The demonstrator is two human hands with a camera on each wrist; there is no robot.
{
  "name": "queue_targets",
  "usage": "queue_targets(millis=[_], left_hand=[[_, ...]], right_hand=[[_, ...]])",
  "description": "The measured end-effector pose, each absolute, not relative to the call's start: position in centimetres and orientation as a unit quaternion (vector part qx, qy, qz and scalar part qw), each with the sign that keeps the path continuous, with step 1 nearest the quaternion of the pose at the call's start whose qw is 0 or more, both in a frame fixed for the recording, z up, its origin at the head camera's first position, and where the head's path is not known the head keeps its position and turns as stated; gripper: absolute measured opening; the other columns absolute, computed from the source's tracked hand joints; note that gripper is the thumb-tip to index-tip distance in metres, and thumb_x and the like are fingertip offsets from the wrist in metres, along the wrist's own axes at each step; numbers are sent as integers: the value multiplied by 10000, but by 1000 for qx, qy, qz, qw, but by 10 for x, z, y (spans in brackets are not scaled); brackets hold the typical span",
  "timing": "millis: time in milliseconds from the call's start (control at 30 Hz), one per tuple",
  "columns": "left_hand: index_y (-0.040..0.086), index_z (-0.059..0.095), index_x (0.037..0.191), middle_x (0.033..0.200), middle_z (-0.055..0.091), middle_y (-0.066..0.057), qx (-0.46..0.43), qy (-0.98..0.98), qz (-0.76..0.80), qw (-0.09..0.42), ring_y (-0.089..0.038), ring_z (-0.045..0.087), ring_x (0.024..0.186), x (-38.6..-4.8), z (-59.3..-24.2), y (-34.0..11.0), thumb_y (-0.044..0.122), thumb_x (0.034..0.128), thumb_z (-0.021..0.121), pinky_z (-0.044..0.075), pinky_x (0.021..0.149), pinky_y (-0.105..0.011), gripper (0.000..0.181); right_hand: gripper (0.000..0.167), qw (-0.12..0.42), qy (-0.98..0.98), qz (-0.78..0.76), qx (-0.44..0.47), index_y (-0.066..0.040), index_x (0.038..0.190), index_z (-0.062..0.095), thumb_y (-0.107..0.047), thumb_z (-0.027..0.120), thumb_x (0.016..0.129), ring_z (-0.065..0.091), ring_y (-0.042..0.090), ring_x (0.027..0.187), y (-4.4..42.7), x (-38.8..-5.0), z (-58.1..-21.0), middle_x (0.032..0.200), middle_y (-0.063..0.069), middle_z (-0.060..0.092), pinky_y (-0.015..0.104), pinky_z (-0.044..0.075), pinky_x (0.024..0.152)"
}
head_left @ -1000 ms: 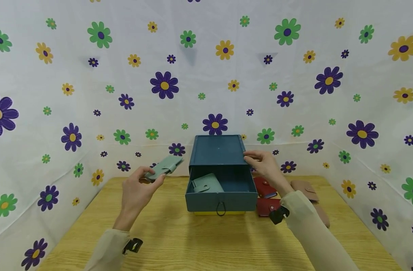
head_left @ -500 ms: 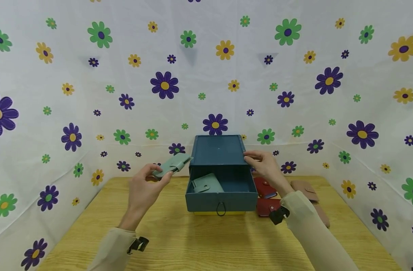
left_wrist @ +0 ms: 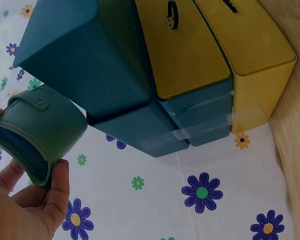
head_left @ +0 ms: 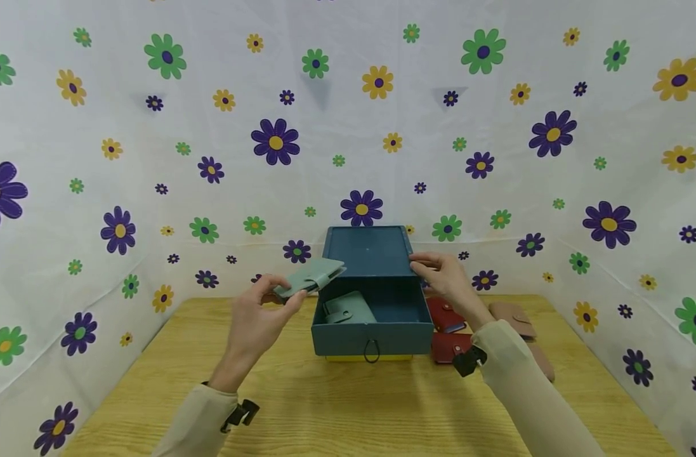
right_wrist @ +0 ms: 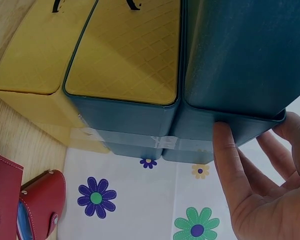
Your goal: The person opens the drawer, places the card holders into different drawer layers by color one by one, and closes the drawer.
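My left hand (head_left: 262, 327) pinches a pale green snap wallet (head_left: 312, 277) by its near end, thumb beneath and fingers above. Its far end is just left of the blue drawer box (head_left: 367, 251), at about the height of the top. The top drawer (head_left: 372, 339) is pulled out, and a second pale green wallet (head_left: 350, 309) lies in its left part. My right hand (head_left: 447, 279) rests on the right edge of the box's top. In the right wrist view, its nearly straight fingers (right_wrist: 229, 160) touch the side of the box.
Two red snap wallets (head_left: 450, 348) lie right of the box, partly behind my right forearm. Further right are two tan wallets (head_left: 513, 317). Lower drawers with yellow fronts (right_wrist: 125, 55) stand under the pulled-out drawer. A flowered cloth (head_left: 210, 95) hangs behind the wooden table (head_left: 302, 406).
My left hand has carried the green wallet rightward and slightly up, closer to the drawer box. My right hand has stayed on the box edge, and the drawer is still out.
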State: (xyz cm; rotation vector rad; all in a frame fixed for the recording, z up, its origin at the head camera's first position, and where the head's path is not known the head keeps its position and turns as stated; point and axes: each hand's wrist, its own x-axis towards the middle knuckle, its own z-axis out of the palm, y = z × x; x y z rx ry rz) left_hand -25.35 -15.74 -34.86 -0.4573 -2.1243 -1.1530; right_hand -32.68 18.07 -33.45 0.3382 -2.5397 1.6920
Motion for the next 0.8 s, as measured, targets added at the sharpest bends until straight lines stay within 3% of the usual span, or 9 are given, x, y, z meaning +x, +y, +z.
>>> queue_targets(millis=[100,367,600,800], left_hand=[[149,654,947,867,708,-6,-190,-816,-434,333,-126,655,750,-253,-348,-151,223,811,792,477,666,-310,207],[101,668,943,1054,734,-121,-221,-802,-437,343,-269,731,900,-249,-345,-136,169,775,814,569,834,-499,233],[137,672,919,917,736,-14,-259,-794,-430,342,-167,730,832,-245,-341,-124,159,781,805,586,782,-424,194],[169,674,902,879,701,63,-278,-810,-389,339,-76,604,789,-242,-340,-112,218,764,819,530,703,-287,206]], right_hand=[[408,35,-825,553,113,-102,1375,571,-269,547,1003,585,388,1220,181,-328,-334,1380,190,570,487,560,851],[409,36,-824,554,116,-85,1376,566,-256,542,1006,586,396,1217,181,-328,-335,1379,206,566,510,551,860],[408,34,-824,553,117,-97,1381,563,-259,538,1008,578,388,1230,182,-328,-336,1395,186,560,473,562,858],[421,36,-824,552,121,-84,1388,555,-266,535,1009,587,399,1213,182,-327,-335,1391,211,556,471,565,848]])
